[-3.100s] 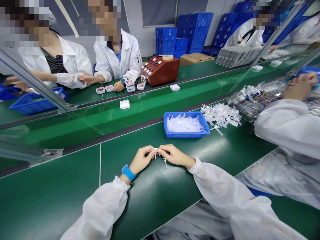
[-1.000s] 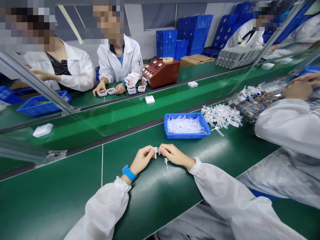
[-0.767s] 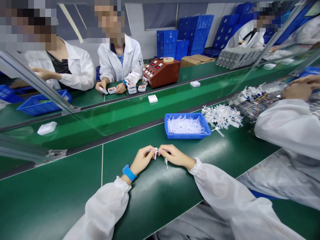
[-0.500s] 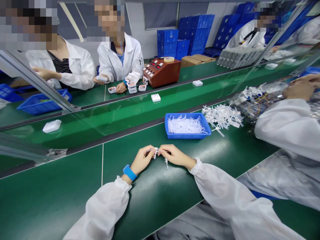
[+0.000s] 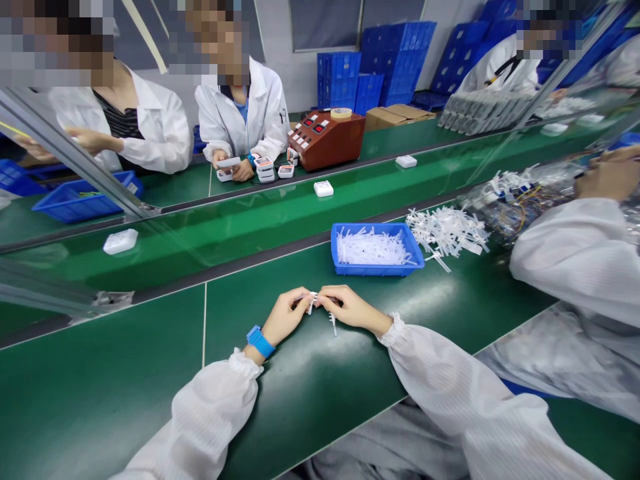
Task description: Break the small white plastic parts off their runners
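Observation:
My left hand [image 5: 284, 316] and my right hand [image 5: 350, 309] rest on the green table [image 5: 125, 373], fingertips pinched together on a small white plastic part [image 5: 312, 301] held between them. A second small white part [image 5: 331, 323] lies on the table just under my right hand. A blue wrist strap [image 5: 259, 341] sits on my left wrist. Beyond my hands stands a blue tray [image 5: 415, 257] filled with white plastic strips.
A loose pile of white plastic pieces [image 5: 445, 230] lies right of the tray. A co-worker's white sleeve [image 5: 575, 257] reaches in at right. White devices [image 5: 323, 189] [image 5: 120, 241] ride the green conveyor belt [image 5: 240, 220]. Two people sit opposite beside a red-brown box [image 5: 327, 139].
My hands stay pinched on the small white part in the same spot. The white devices on the conveyor have travelled to the right. The person opposite has lifted a device off the table.

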`<state>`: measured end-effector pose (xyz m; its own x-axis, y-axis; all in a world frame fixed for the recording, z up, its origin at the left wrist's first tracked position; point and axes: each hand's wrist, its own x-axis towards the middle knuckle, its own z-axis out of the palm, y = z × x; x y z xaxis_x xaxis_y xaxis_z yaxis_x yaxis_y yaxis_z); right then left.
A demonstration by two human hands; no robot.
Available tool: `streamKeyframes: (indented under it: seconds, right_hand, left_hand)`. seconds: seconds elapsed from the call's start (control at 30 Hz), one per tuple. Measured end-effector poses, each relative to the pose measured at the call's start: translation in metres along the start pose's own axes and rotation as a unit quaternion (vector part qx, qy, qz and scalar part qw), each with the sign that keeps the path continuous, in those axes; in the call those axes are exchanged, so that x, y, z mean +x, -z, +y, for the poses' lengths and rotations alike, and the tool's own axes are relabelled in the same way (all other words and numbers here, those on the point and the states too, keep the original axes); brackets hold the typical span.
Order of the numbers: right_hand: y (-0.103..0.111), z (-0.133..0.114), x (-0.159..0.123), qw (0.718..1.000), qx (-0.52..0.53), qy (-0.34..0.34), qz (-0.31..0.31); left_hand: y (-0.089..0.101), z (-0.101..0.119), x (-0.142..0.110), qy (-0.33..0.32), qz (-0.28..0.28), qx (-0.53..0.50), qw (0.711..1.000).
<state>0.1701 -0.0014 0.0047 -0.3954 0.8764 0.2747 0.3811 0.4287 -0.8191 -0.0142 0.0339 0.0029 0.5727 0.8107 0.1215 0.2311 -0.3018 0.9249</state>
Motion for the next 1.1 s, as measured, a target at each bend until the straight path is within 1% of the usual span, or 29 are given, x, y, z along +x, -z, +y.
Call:
streamKeyframes:
  seconds: [0.63,0.8,0.97,1.03,1.1]
  right_hand:
    - [-0.0008,0.0002,-0.0004,1.0,-0.001,-0.021,-0.001]
    - [-0.0009,-0.0006,0.0004,0.999,0.018,-0.038,0.007]
    - [0.0009,-0.0021,0.0008,0.999,0.029,-0.041,0.014]
    - [0.0018,-0.0028,0.0004,0.999,0.032,-0.036,0.023]
    - [0.0024,-0.0033,-0.0001,0.998,0.037,-0.027,0.042]
  left_hand:
    - [0.0006,-0.001,-0.0011,-0.01,-0.026,0.021,0.999]
    - [-0.0006,0.0014,-0.0003,-0.006,-0.007,0.009,1.0]
    - [-0.0001,0.0055,-0.0001,0.004,-0.006,-0.022,1.0]
    - [0.0001,0.0061,-0.0002,0.017,0.006,-0.05,0.999]
    - [0.0003,0.005,0.0,0.021,0.031,-0.082,0.996]
